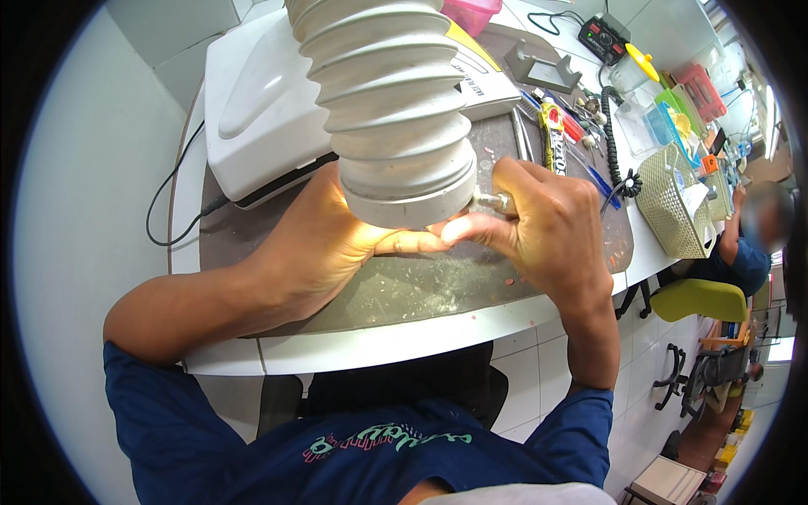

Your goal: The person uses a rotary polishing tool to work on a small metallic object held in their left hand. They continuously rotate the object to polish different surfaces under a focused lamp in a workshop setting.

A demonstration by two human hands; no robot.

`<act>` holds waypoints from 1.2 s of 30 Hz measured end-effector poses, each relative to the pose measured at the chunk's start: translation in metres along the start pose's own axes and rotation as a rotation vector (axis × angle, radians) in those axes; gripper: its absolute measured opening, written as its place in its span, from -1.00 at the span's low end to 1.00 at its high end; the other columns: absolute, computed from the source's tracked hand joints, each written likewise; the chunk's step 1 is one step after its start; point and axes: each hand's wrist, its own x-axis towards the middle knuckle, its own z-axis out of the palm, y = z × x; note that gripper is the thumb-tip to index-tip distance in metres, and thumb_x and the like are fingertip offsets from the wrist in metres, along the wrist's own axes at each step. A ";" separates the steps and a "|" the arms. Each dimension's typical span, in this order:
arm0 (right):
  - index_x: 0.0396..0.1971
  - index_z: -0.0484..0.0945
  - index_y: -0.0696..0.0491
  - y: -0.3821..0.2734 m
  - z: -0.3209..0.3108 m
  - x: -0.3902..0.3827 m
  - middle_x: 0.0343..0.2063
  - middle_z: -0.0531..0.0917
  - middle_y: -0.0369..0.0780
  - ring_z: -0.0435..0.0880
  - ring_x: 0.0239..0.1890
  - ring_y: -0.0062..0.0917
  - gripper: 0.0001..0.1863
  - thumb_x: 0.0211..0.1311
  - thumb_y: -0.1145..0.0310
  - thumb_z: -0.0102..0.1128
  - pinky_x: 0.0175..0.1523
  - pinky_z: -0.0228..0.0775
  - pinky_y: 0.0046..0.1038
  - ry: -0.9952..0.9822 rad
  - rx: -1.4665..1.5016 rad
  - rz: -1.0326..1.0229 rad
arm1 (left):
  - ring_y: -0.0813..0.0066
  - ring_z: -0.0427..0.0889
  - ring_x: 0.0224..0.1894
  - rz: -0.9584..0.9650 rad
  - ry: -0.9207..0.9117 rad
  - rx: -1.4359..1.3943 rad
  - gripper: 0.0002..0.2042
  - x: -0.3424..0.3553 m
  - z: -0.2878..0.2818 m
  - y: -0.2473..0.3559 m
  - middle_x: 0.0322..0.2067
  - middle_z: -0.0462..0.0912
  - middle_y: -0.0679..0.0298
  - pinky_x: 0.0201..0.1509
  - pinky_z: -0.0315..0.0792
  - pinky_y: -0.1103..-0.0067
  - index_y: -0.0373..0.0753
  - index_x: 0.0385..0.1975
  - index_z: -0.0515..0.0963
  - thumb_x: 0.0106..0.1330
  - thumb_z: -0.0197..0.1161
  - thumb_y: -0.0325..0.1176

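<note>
A ribbed white suction hose [404,109] hangs over the desk, its round mouth close above my two hands. My left hand [324,236] reaches under the hose from the left. Its fingers are closed, and what they hold is hidden behind the hose mouth. In my right hand [555,219] is a silvery metal tool [497,202], gripped between thumb and fingers with its front end at the hose rim. The fingertips of both hands meet below the mouth, in bright light.
A white machine [261,109] with a black cable stands at the back left. Pens, a yellow tube [552,135] and small tools lie to the right, near a grey metal stand [543,67], a coiled black cord [613,135] and a woven basket [673,202]. Another person [745,244] sits farther right.
</note>
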 end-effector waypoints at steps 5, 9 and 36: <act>-0.68 0.38 0.07 0.003 0.002 -0.002 -0.79 0.45 -0.28 0.45 -0.80 -0.44 -0.31 -0.13 -0.35 0.29 -0.69 0.20 -0.44 0.034 0.056 0.037 | 0.48 0.60 -0.03 -0.084 -0.013 -0.243 -0.61 0.001 -0.001 0.002 -0.07 0.58 0.19 0.15 0.53 0.51 -0.38 0.05 0.44 0.22 0.33 -0.55; -0.68 0.39 0.08 0.000 0.001 -0.001 -0.79 0.45 -0.27 0.44 -0.80 -0.45 -0.31 -0.13 -0.35 0.28 -0.69 0.20 -0.44 0.002 0.003 0.024 | 0.47 0.59 0.01 -0.052 -0.048 -0.193 -0.60 0.001 -0.004 0.000 -0.06 0.57 0.19 0.16 0.52 0.51 -0.37 0.06 0.42 0.21 0.33 -0.56; -0.67 0.37 0.08 -0.004 0.002 0.000 -0.78 0.45 -0.26 0.46 -0.79 -0.44 -0.32 -0.14 -0.34 0.30 -0.67 0.24 -0.45 0.005 -0.011 -0.006 | 0.61 0.57 -0.14 -0.024 0.039 -0.009 -0.69 0.001 0.001 0.002 -0.19 0.64 0.30 0.01 0.50 0.60 -0.34 -0.08 0.54 0.17 0.40 -0.50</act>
